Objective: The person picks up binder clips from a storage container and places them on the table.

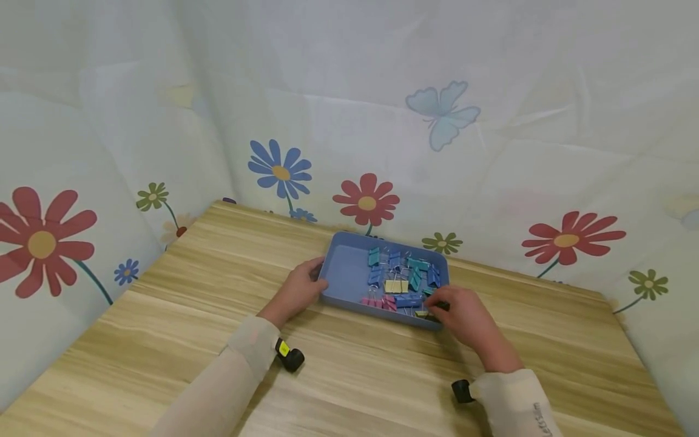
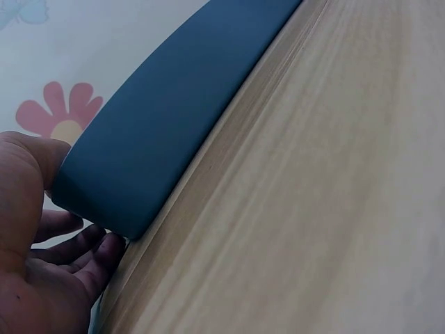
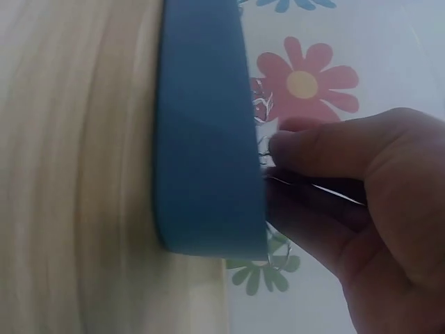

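A blue rectangular tray [image 1: 347, 258] lies on the table with several binder clips in its middle and right side. My left hand [image 1: 299, 288] grips the tray's left end, thumb on the rim; in the left wrist view its fingers [image 2: 104, 261] curl under the near corner. At the right end, my right hand [image 1: 464, 312] reaches over the rim and pinches a binder clip by its wire handle [image 3: 263, 149]; the clip's body is hidden behind the tray wall. Near those fingertips lie a blue clip [image 1: 408, 300], pink clips [image 1: 389, 302] and a yellow clip [image 1: 396, 286].
More blue and teal clips [image 1: 417, 264] lie toward the tray's back right. Bare tray floor shows at its left. The wooden table [image 1: 338, 376] runs back to a flower-printed cloth [image 1: 338, 121] behind the tray.
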`<state>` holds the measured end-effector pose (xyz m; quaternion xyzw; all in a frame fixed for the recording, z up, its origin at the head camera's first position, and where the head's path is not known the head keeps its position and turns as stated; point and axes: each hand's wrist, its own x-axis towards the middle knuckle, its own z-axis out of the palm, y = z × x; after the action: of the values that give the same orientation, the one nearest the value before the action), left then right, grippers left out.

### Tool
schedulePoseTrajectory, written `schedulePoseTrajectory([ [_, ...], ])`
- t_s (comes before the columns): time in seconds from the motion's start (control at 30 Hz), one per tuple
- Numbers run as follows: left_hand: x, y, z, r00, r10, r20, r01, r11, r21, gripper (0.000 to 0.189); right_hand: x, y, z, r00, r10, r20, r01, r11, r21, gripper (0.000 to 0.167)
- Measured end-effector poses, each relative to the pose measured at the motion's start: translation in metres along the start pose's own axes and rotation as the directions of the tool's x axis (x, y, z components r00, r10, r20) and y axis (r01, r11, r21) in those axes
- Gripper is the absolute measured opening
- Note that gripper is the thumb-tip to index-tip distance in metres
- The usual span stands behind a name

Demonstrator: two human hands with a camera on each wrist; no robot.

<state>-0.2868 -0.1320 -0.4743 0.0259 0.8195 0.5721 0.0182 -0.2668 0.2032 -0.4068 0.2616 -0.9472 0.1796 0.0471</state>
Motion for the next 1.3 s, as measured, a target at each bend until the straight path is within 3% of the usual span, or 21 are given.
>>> schedulePoseTrajectory([
  [0.1,0.0,-0.001,0.0,1.0,-0.003,0.003,0.003,1.0,0.008,0.065,-0.001,-0.001,-0.003,0.999,-0.02,0.03,0.021,1.0,-0.01,0.011],
  [0.27,-0.001,-0.001,0.001,1.0,-0.003,0.004,0.003,1.0,0.014,0.066,-0.002,-0.003,-0.005,1.0,-0.024,0.017,0.024,1.0,-0.004,0.012],
  [0.73,-0.002,0.0,0.0,1.0,0.005,0.009,-0.005,1.0,0.005,0.064,-0.007,-0.006,-0.014,0.987,-0.027,-0.157,0.044,0.993,0.105,0.012],
  [0.9,-0.002,0.002,-0.001,1.0,0.01,0.003,-0.01,1.0,0.009,0.064,-0.01,-0.005,-0.019,0.976,0.088,-0.2,-0.049,0.981,0.189,0.013],
  [1.03,-0.003,0.002,-0.001,1.0,0.027,-0.001,-0.027,0.999,0.022,0.064,-0.012,-0.001,-0.02,0.955,0.2,-0.219,-0.14,0.955,0.263,0.013],
  [1.13,-0.003,0.002,-0.001,1.0,0.027,0.002,-0.027,0.999,0.021,0.064,-0.014,0.003,-0.02,0.928,0.287,-0.237,-0.204,0.925,0.322,0.016],
  [1.3,-0.003,0.001,-0.001,1.0,0.026,0.009,-0.026,1.0,0.01,0.063,-0.016,0.013,-0.018,0.863,0.432,-0.263,-0.298,0.854,0.426,0.028],
])
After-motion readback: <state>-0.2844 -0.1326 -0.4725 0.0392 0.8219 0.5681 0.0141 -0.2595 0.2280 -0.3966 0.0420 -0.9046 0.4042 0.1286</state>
